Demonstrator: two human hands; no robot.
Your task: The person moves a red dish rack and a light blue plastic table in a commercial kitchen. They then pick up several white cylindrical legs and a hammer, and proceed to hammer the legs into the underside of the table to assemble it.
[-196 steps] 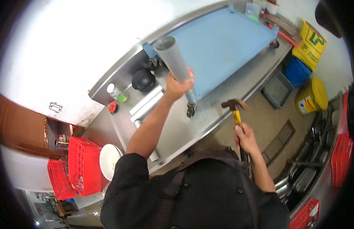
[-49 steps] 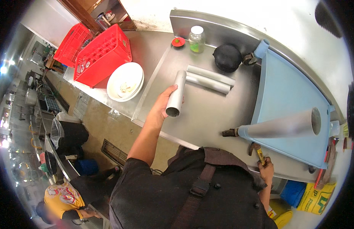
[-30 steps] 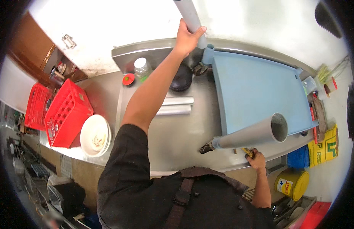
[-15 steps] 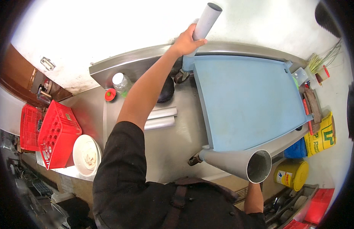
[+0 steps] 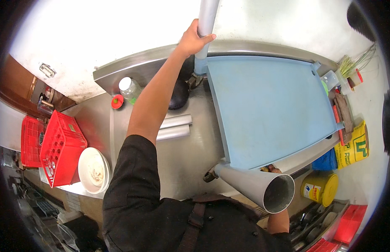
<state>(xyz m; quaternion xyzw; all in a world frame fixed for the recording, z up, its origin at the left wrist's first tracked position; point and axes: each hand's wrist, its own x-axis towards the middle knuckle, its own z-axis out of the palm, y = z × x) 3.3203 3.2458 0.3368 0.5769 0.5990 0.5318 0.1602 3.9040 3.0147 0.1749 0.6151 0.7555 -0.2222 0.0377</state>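
Observation:
A light blue cart shelf point(image 5: 270, 111) on casters lies across the steel counter. My left hand point(image 5: 194, 42) is wrapped around a grey tube point(image 5: 208, 17) standing at the shelf's far left corner; its top runs out of view. At the near left corner stands a second grey tube point(image 5: 249, 185), its open end facing up. Behind that tube is my right hand point(image 5: 274, 169), mostly hidden. Only a few curled fingers show by the shelf's near edge, and what they hold is not clear. Two loose grey tubes point(image 5: 174, 132) lie on the counter beside my left arm.
Left on the counter are a clear jar point(image 5: 129, 89), a small red lid point(image 5: 117, 101), a dark round object point(image 5: 179, 95), white bowls point(image 5: 92, 171) and red crates point(image 5: 64, 145). To the right are a yellow bucket point(image 5: 320, 188), a yellow bag point(image 5: 354, 147) and a blue bundle point(image 5: 324, 161).
The far tube in my left hand has swung left and more upright. My right fingers now show above the near tube. The whole view has shifted slightly.

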